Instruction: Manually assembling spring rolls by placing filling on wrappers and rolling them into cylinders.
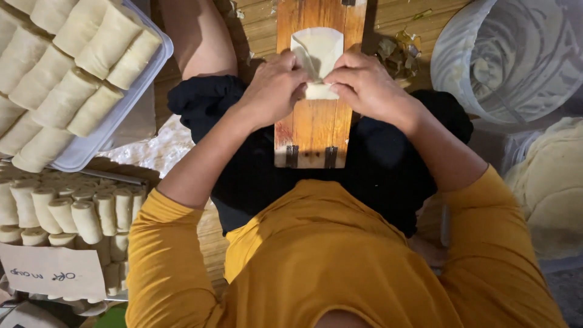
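Here, the left hand [276, 85] and right hand [364, 82] both pinch the near edge of a thin pale square pastry wrapper [317, 51], fingers closed on the fold, seemingly to keep the roll tight; the wrapper lies on a narrow brown wooden board [313, 130] resting across the lap, a firm surface within reach; to the far left sits a white plastic tray [121, 118] of finished pale rolls [67, 97]; at far right stands a clear plastic tub [516, 58].
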